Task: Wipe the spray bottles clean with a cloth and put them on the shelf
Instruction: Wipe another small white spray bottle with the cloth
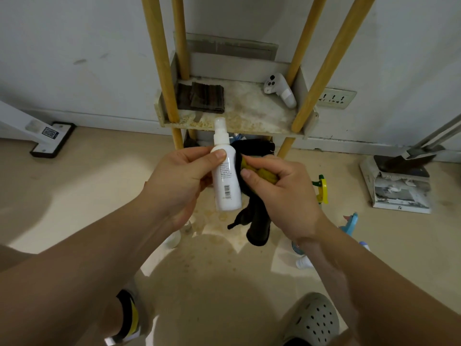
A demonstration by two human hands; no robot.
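My left hand grips a small white spray bottle upright in front of the shelf; its barcode label faces me. My right hand holds a black and yellow cloth bunched against the bottle's right side, and the cloth's dark end hangs down below. More bottles stand on the floor: a clear one under my left wrist, a blue trigger sprayer and a yellow-green one to the right. Part of a small white bottle shows beside my right forearm.
The shelf has yellow wooden posts and a stained white tray. On it lie a folded brown cloth and a white controller. A wall socket sits to the right, a mop base further right, a flat mop head left.
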